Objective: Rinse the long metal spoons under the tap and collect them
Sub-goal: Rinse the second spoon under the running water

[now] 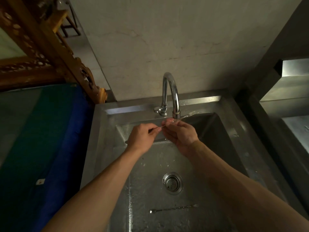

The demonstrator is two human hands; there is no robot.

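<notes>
Both my hands hold one long thin metal spoon [188, 115] just under the spout of the chrome tap [172, 91]. Its forked end sticks out to the right of the spout. My left hand [143, 137] pinches the handle end, and my right hand [181, 133] grips the middle, right below the spout. Water on the fingers is hard to make out. A second long twisted metal spoon [173, 208] lies flat on the floor of the steel sink [222, 131], near the front, below the drain strainer [172, 183].
A blue and green covered surface [50, 139] lies to the left of the sink. A carved wooden frame [50, 52] leans behind it. A steel counter [291, 101] stands to the right. The tap lever [158, 109] sits at the tap's base.
</notes>
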